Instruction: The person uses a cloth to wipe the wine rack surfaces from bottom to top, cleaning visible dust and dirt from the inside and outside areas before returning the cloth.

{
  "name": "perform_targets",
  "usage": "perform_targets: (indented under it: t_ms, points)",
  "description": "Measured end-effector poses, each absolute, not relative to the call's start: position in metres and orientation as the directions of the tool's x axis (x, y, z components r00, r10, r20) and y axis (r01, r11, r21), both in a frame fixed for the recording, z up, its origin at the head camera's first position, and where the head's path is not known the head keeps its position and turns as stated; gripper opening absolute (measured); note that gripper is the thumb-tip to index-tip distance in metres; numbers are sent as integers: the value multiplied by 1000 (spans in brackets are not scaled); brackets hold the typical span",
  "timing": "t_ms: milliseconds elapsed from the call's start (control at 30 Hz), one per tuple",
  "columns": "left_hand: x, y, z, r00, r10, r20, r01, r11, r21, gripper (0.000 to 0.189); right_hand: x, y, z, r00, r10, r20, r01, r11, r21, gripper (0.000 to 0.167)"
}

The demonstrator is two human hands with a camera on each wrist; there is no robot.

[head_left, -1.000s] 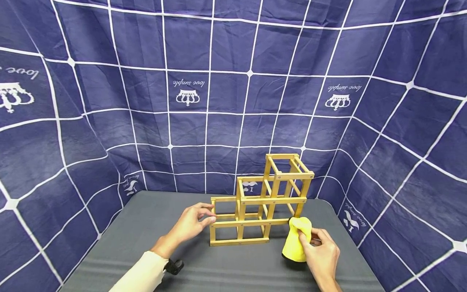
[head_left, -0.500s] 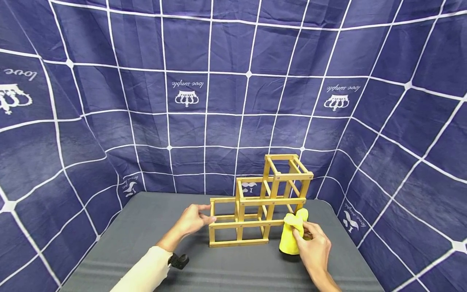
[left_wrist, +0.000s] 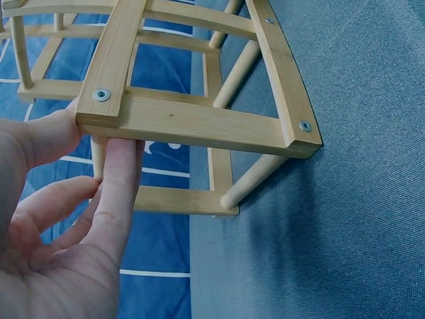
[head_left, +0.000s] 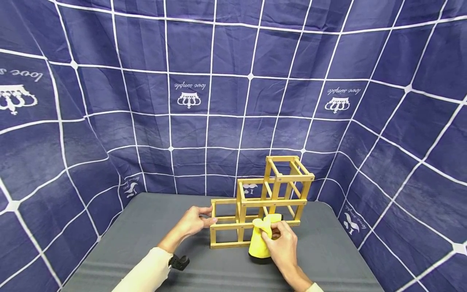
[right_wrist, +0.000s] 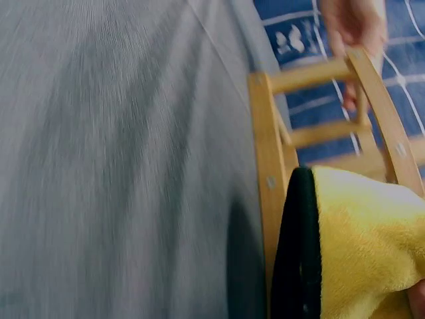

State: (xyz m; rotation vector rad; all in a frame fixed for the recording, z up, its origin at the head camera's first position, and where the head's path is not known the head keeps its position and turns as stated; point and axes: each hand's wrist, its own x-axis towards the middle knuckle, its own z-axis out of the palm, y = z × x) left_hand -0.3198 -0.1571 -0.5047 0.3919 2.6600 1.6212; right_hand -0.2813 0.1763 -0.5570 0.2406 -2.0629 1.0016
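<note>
A stepped, light wooden rack (head_left: 273,202) stands on the grey surface, rising in tiers toward the right. My left hand (head_left: 195,222) grips its low left end; in the left wrist view the thumb lies at a corner of the frame (left_wrist: 199,123) and the fingers reach round behind a dowel. In my right hand (head_left: 283,245) is a bunched yellow cloth (head_left: 259,245) with a black edge, pinched between thumb and fingers. The cloth overlaps the rack's front lower rails near the middle. Seen from the right wrist, the cloth (right_wrist: 365,239) lies against the frame and covers part of it.
Grey fabric (head_left: 146,231) covers the tabletop under the rack. Behind it and at both sides hangs a dark blue cloth (head_left: 226,97) with white grid lines and crown prints. A black strap device (head_left: 178,262) sits on my left wrist.
My right hand has moved the yellow cloth leftward along the rack's front, from near its right end to the middle. The left hand keeps its place at the left end.
</note>
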Motion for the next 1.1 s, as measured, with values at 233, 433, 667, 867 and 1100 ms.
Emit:
perform_targets:
  t_ms: [233,433,667,867,1100]
  points:
    - [-318,-156,-503,-971,202,128,205,427,881,64,-280,119,-560,-631,38,775,-561,668,-489,45]
    - [-318,-156,-504,-968,213,135,214,413,885,63,-278,78,-559,-638,-5,770,-569,677,-467,46]
    - [-318,-157,-505,-969,188,159,234,507,830,62,-274,44,-559,-657,-23,753,-512,747,-424,46]
    - [-317,-157,-506,-967,193,168,245,515,821,61,-274,42,-559,-666,-21,746,-466,792,-394,48]
    - [-317,-157,-502,-967,217,135,219,431,875,63,-274,74,-558,-659,0,752,-458,794,-400,51]
